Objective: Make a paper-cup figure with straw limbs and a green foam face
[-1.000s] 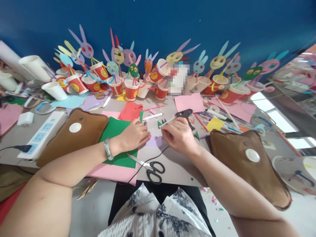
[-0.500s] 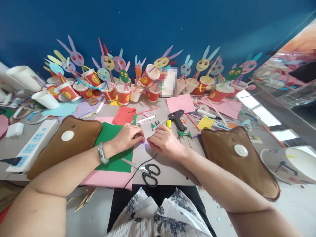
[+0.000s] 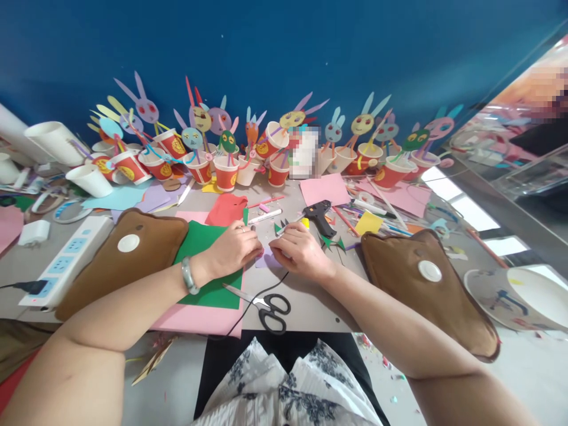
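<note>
My left hand, with a jade-coloured bangle on the wrist, has its fingers drawn together. A small pink piece shows at its fingertips; its kind is unclear. Under and between both hands lies a small piece of purple paper. Close on its right, my right hand is closed with the fingers bent down, and what they pinch is hidden. Green paper lies under my left wrist. Black-handled scissors rest nearer the table edge. A yellow stick pokes out behind my right hand.
A black glue gun lies beyond my right hand. Brown hot-water bags flank the hands, left and right. A power strip is at far left. Paper cups with paper rabbit heads line the blue wall.
The view has shifted slightly. Both hands stay close together over the purple paper, fingers a little changed. The yellow stick is more covered by my right hand.
</note>
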Tool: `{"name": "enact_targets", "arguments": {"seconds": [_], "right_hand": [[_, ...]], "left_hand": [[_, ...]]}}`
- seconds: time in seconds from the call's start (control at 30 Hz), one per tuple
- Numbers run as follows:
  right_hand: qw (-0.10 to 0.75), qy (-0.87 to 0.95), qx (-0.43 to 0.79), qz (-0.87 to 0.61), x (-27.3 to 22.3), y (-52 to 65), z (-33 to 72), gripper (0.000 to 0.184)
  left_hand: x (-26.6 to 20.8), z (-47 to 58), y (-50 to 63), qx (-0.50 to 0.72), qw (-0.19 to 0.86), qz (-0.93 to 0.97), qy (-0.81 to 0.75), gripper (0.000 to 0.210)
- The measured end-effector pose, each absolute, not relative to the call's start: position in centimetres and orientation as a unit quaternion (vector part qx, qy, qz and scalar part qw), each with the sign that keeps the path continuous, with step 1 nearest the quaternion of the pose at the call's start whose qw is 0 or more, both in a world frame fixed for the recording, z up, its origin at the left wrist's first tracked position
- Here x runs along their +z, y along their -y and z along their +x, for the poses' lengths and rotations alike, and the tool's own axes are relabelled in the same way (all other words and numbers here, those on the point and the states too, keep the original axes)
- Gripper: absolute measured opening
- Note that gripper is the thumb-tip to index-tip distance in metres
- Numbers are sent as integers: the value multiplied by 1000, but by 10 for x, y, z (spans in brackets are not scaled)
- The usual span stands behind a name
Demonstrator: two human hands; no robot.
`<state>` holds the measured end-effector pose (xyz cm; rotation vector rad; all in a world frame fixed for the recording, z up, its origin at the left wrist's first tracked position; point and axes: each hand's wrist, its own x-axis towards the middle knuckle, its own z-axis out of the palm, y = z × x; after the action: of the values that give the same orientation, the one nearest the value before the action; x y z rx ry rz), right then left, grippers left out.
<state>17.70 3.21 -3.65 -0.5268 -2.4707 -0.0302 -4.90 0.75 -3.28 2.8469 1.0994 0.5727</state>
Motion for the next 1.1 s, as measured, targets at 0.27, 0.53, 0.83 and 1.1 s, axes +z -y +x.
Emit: {"name": "enact_targets", "arguments": {"seconds": [0.27, 0.53, 0.83, 1.1], "right_hand": [[316, 925, -6, -211, -43, -35, 175, 18], [325, 916, 16, -234, -43, -38, 176, 16], [259, 907, -57, -327, -31, -46, 177, 17], [48, 927, -111, -356, -23, -88, 146, 38]], "left_hand": [[-22, -54, -8, 132, 49, 928, -346, 14], [-17, -59, -11, 103, 113, 919, -362, 18], [-9, -65, -15, 91, 172, 913, -360, 26], [-12, -67, -19, 92, 164, 916, -355, 28]]}}
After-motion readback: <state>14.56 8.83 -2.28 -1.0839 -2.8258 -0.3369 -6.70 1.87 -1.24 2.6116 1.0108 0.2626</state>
